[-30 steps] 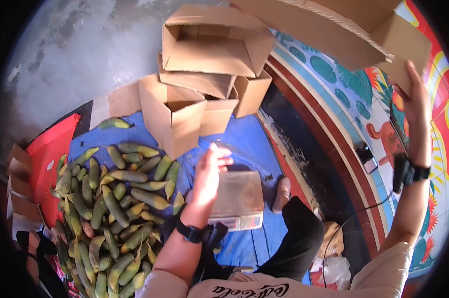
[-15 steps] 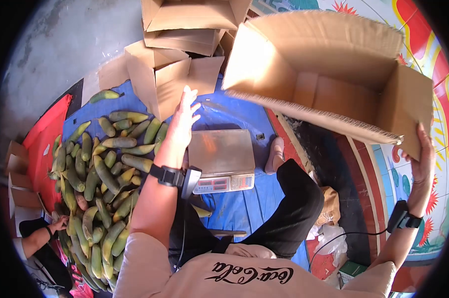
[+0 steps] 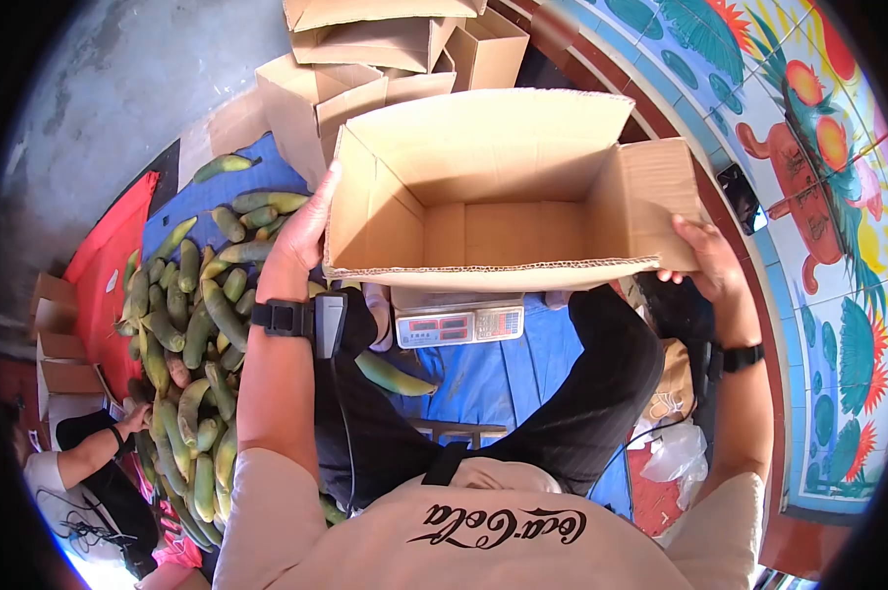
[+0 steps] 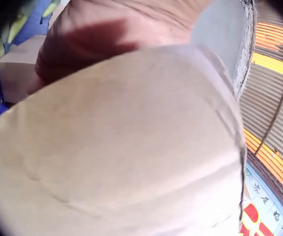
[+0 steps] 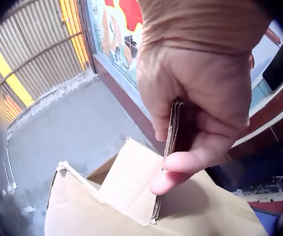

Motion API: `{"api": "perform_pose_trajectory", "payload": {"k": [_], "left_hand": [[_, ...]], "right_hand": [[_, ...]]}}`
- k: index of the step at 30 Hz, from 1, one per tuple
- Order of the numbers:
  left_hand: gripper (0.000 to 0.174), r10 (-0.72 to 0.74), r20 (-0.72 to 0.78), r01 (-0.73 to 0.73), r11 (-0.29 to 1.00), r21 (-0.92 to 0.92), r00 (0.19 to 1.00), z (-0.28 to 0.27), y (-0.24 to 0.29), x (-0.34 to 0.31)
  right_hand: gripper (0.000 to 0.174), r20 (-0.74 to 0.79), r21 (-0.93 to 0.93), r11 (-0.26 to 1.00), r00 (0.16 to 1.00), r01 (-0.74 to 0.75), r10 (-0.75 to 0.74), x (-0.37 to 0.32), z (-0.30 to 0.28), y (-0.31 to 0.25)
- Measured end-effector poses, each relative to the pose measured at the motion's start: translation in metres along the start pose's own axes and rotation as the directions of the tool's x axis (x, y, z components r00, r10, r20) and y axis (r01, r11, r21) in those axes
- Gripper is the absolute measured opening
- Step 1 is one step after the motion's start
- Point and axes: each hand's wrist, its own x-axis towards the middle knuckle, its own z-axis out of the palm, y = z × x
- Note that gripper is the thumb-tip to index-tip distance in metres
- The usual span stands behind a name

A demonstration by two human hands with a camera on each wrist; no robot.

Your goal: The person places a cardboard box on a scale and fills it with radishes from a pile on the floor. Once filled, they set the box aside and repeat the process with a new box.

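Note:
An open cardboard box (image 3: 503,147) is held up in front of me, its inside facing up and showing nothing in it. My left hand (image 3: 304,228) lies along the box's left side with straight fingers. In the left wrist view the box wall (image 4: 131,137) covers much of that hand (image 4: 112,29). At the box's right end, my right hand (image 3: 709,258) grips a folded flap (image 5: 131,182), thumb on one face and fingers on the other. Below the box stands a digital scale (image 3: 458,327), its platform mostly hidden by the box.
Long green-and-yellow vegetables (image 3: 193,334) lie heaped on a blue tarp (image 3: 463,379) at left. More cardboard boxes (image 3: 365,44) are stacked beyond. Another person's arm (image 3: 90,457) reaches the heap. A painted tile wall (image 3: 827,197) runs along the right.
The box has come down and left from the upper right to over the scale, carried by my right hand. My left hand, free before, now touches the box's left side.

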Motion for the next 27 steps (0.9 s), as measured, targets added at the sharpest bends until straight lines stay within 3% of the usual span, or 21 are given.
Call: {"api": "perform_pose_trajectory", "payload": {"k": [1, 3, 11, 13, 15, 17, 18, 20, 23, 27], "left_hand": [[0.075, -0.006, -0.002, 0.006, 1.000, 0.003, 1.000, -0.008, -0.005, 0.004], [0.064, -0.111, -0.061, 0.124, 0.947, 0.295, 0.992, -0.024, -0.017, 0.017], [0.045, -0.211, -0.104, 0.234, 0.805, 0.545, 0.972, -0.005, -0.030, 0.018], [0.035, -0.111, -0.130, 0.171, 0.686, 0.707, 0.985, 0.002, -0.032, 0.020], [0.031, -0.109, -0.142, 0.177, 0.703, 0.689, 0.984, 0.002, -0.037, 0.025], [0.032, 0.013, -0.097, 0.076, 0.527, 0.847, 0.995, -0.009, -0.046, 0.035], [0.032, 0.006, -0.096, 0.078, 0.525, 0.847, 0.995, -0.010, -0.047, 0.035], [0.033, 0.136, 0.003, -0.072, 0.511, 0.857, 0.991, -0.011, -0.050, 0.034], [0.034, 0.147, -0.069, 0.002, 0.414, 0.910, 0.987, 0.003, -0.039, 0.023], [0.036, 0.131, -0.111, 0.054, 0.380, 0.923, 0.985, -0.007, -0.044, 0.031]], "right_hand": [[0.042, 0.028, -0.021, 1.000, 0.999, -0.022, 0.022, 0.012, 0.002, 0.010], [0.043, 0.034, -0.071, 0.997, 0.998, -0.042, 0.045, 0.028, 0.013, 0.024], [0.040, -0.020, -0.219, 0.961, 0.986, -0.167, 0.167, 0.081, 0.026, 0.074], [0.040, -0.039, -0.225, 0.957, 0.983, -0.184, 0.180, 0.083, 0.032, 0.078], [0.040, -0.064, -0.226, 0.953, 0.979, -0.201, 0.192, 0.085, 0.032, 0.083], [0.041, -0.047, -0.256, 0.947, 0.981, -0.195, 0.189, 0.088, 0.027, 0.090], [0.041, -0.049, -0.253, 0.946, 0.979, -0.202, 0.196, 0.089, 0.028, 0.091], [0.040, -0.048, -0.287, 0.943, 0.985, -0.170, 0.163, 0.093, 0.031, 0.094], [0.039, -0.063, -0.354, 0.924, 0.990, -0.143, 0.129, 0.098, 0.035, 0.098], [0.039, -0.103, -0.334, 0.938, 0.993, -0.092, 0.061, 0.081, 0.038, 0.099]]}}
